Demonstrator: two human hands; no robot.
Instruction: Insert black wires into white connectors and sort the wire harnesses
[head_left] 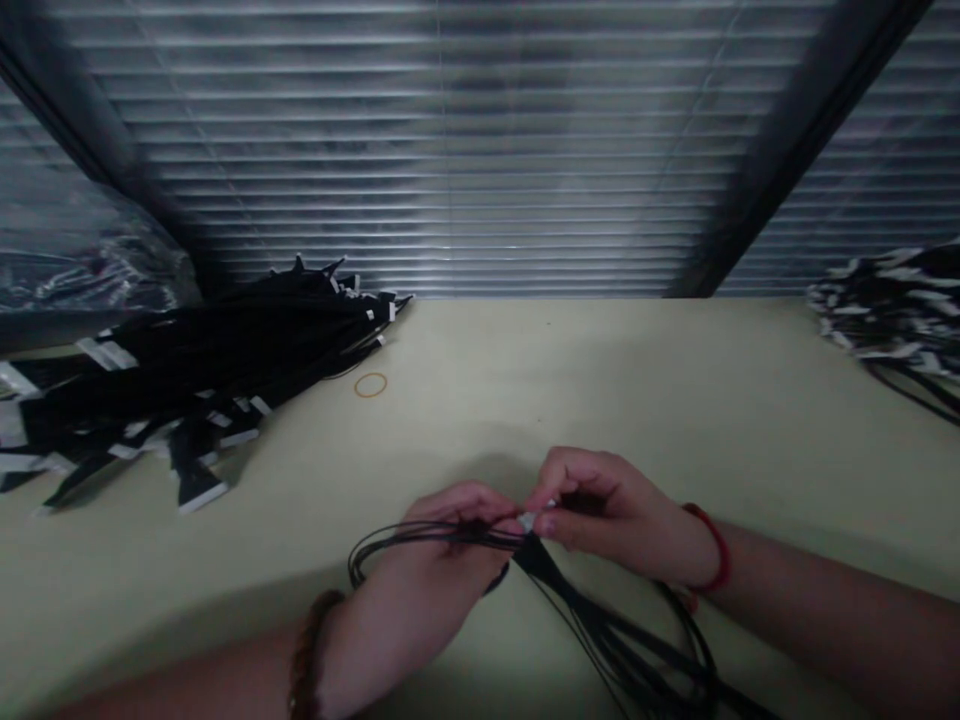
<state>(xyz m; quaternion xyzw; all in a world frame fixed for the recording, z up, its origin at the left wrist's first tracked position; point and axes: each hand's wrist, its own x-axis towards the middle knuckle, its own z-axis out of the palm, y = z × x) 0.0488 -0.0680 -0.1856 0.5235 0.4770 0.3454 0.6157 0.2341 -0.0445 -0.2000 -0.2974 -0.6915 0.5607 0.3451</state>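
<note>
My left hand (442, 560) is closed around several thin black wires, which loop out over its back and wrist. Thumb and forefinger of my right hand (607, 505) pinch a small white connector (528, 521), right at the fingertips of the left. From there a bundle of black cables (600, 620) trails down to the right, under the right wrist and out of view at the bottom edge. Both hands meet just above the tabletop. The exact shape of the connector is partly hidden by the fingers.
A large pile of black cables with white connectors (202, 350) lies at the left. A yellow rubber band (370, 385) rests beside it. Another cable bundle (892, 310) sits at the far right of the pale table (600, 380). Blinds (465, 150) stand behind; clear plastic (97, 250) is back left.
</note>
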